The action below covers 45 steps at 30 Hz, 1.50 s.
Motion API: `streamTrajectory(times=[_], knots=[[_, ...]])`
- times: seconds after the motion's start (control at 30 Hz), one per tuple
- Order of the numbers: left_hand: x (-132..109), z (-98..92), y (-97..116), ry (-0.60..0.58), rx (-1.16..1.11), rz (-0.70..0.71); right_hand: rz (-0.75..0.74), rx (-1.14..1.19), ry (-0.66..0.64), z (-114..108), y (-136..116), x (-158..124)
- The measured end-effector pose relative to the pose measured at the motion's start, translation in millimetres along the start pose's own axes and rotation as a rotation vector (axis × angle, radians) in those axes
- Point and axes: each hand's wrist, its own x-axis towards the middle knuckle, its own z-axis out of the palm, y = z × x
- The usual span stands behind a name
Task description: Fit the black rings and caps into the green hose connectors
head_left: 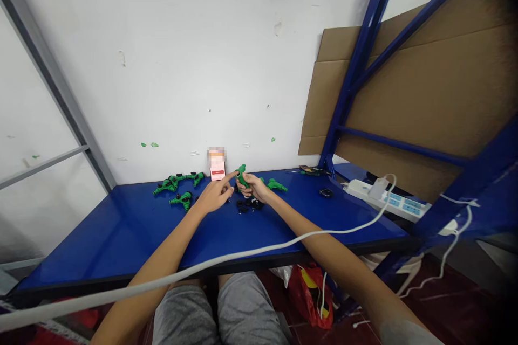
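My right hand [254, 188] is closed around a small green plastic part [243, 174], held upright over the blue table [121, 232]. Close to its left, my left hand [216, 193] reaches toward that part with the index finger stretched out and the other fingers curled. Several small black pieces [247, 205] lie on the table just below both hands. Several more green parts [178, 183] lie to the left near the wall, and another green part [277, 185] lies just right of my right hand.
A small red-and-white card [217, 171] leans against the white wall. A white power strip [388, 199] and black item [326, 192] lie at right. A white cable [259, 250] crosses the table's front. Blue shelf posts [356, 70] and cardboard [437, 97] stand right.
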Motion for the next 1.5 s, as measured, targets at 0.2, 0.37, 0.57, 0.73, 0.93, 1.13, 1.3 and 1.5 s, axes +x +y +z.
streamTrajectory(times=[0.2, 0.37, 0.57, 0.73, 0.93, 1.13, 1.3, 1.5], knots=[[-1, -4.6, 5, -0.003, 0.064, 0.020, 0.026, 0.034, -0.075, -4, -2, -3], [1, -6.1, 7, -0.032, 0.062, 0.037, 0.020, -0.017, -0.012, -11, 4, 0], [2, -1.7, 8, 0.024, 0.267, -0.052, 0.064, -0.062, 0.001, -16, 3, 1], [3, 14.9, 12, 0.055, 0.507, -0.116, 0.068, -0.123, 0.008, -18, 0, 2], [1, 16.7, 6, -0.078, 0.107, -0.079, 0.052, -0.095, 0.030, -17, 0, 2], [1, 2.5, -13, -0.140, -0.260, -0.137, 0.063, -0.139, 0.103, -18, 0, 2], [3, 3.0, -18, -0.012, -0.284, -0.124, 0.099, -0.232, 0.214, -21, -1, 5], [1, 12.3, -16, -0.107, 0.061, 0.031, 0.078, -0.237, 0.346, -25, -4, 8]])
